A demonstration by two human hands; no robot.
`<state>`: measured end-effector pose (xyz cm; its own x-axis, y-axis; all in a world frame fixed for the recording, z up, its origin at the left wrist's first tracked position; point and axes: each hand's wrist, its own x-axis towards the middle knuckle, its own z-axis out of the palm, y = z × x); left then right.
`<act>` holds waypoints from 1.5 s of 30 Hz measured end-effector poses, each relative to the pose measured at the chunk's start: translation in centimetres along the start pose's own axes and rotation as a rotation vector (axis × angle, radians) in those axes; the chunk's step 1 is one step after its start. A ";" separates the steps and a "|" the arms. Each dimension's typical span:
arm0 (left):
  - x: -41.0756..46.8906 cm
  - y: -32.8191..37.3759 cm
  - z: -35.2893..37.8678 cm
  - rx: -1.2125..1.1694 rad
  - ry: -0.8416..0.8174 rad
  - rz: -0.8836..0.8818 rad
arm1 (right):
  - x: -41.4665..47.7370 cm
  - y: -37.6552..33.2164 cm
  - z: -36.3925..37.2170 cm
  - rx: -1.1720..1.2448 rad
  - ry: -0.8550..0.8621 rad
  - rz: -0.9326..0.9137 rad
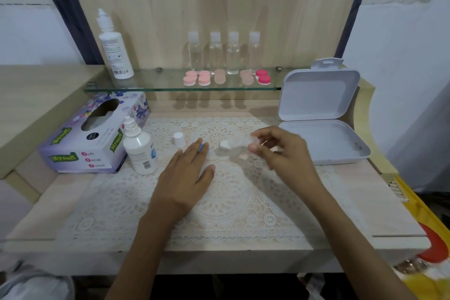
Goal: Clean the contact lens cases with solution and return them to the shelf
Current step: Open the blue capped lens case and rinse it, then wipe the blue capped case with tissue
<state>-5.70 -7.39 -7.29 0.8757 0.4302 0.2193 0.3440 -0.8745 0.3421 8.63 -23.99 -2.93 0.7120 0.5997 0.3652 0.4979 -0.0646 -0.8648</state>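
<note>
A clear contact lens case (pixel 235 151) lies blurred on the lace mat (pixel 233 202), with a white cap (pixel 224 145) at its left end. My right hand (pixel 280 151) pinches the case's right end between thumb and fingers. My left hand (pixel 187 173) rests flat on the mat, its fingertips touching a small blue cap (pixel 202 147). An uncapped white solution bottle (pixel 140 151) stands left of that hand, and its white cap (pixel 179 139) stands on the mat. Pink, beige and red lens cases (pixel 204 78) sit on the glass shelf (pixel 158 85).
A tall white solution bottle (pixel 114 51) stands at the shelf's left end, and several small clear bottles (pixel 224 53) line its back. A purple tissue box (pixel 95 134) sits on the left. An open white plastic box (pixel 321 126) lies at the right.
</note>
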 end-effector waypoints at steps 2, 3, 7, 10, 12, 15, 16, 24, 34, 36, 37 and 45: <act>0.0 0.0 0.0 -0.006 0.010 0.004 | -0.1 0.1 1.3 -0.048 -0.084 -0.023; 0.0 0.1 0.0 -0.013 0.011 0.004 | -0.1 0.2 1.9 -0.073 -0.113 -0.036; -0.2 0.3 -0.3 -0.072 0.043 0.008 | -0.3 0.8 3.3 -0.188 -0.138 -0.053; -0.3 0.3 -0.4 -0.133 0.103 0.031 | -0.3 1.3 3.7 -0.274 -0.149 -0.075; -0.3 0.2 -0.3 -0.168 0.148 0.066 | -0.2 1.5 3.8 -0.297 -0.151 -0.079; -0.4 0.3 -0.4 -0.203 0.191 0.099 | -0.4 1.5 3.9 -0.320 -0.155 -0.085; -0.5 0.3 -0.5 -0.210 0.202 0.107 | -0.4 1.6 4.0 -0.335 -0.158 -0.092; -0.7 0.9 -1.3 -0.298 0.373 0.159 | -0.9 1.5 4.1 -0.402 -0.151 -0.130; -2.4 1.2 -8.7 -0.233 0.898 0.204 | -1.1 1.7 4.0 -0.439 -0.143 -0.211; -2.2 -0.4 -10.8 -0.160 1.015 0.156 | -1.1 1.7 4.0 -0.449 -0.145 -0.222; -1.9 -1.5 -11.6 -0.151 1.049 0.105 | -1.1 1.8 4.0 -0.455 -0.147 -0.225; 3.4 -10.7 -14.1 0.075 0.507 -0.556 | -1.1 1.9 4.0 -0.460 -0.146 -0.224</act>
<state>-11.16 6.62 2.66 0.3092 0.8470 0.4324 0.7275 -0.5035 0.4660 6.78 -21.54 -6.33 0.5033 0.7416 0.4435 0.8190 -0.2458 -0.5185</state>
